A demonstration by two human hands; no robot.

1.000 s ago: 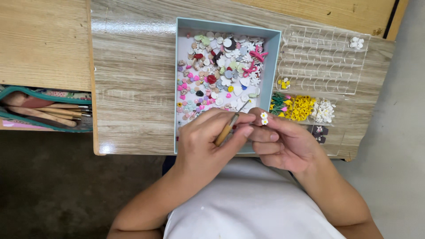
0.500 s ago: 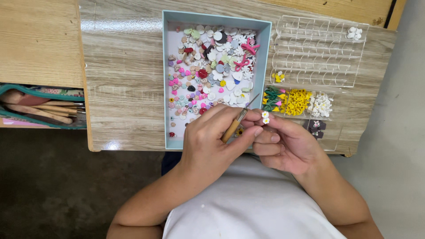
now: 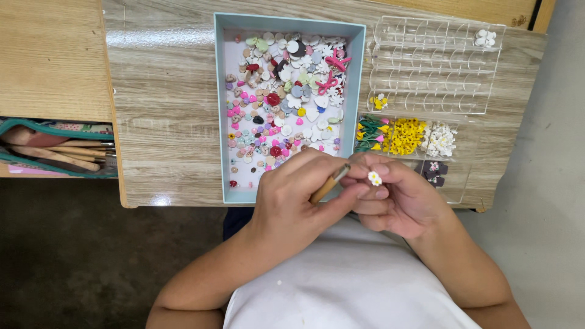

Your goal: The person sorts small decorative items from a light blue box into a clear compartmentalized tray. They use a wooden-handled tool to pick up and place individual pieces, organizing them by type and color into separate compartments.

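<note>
left hand [image 3: 292, 204] closed around a thin wooden-handled tool [image 3: 329, 183], right hand [image 3: 399, 198] just beside it pinching a small white flower bead [image 3: 375, 178] at the fingertips, pale blue box [image 3: 286, 198] of mixed beads beyond the left hand, clear compartment organiser [image 3: 436, 67] beyond the right hand, all carried on the desk [image 3: 164, 91]

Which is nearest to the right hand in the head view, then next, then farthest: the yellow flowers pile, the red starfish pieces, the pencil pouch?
From the right hand:
1. Yellow flowers pile, just above it in the clear organizer.
2. Red starfish pieces, farther up, in the blue box's upper right part.
3. Pencil pouch, far left, in the shelf under the other desk.
</note>
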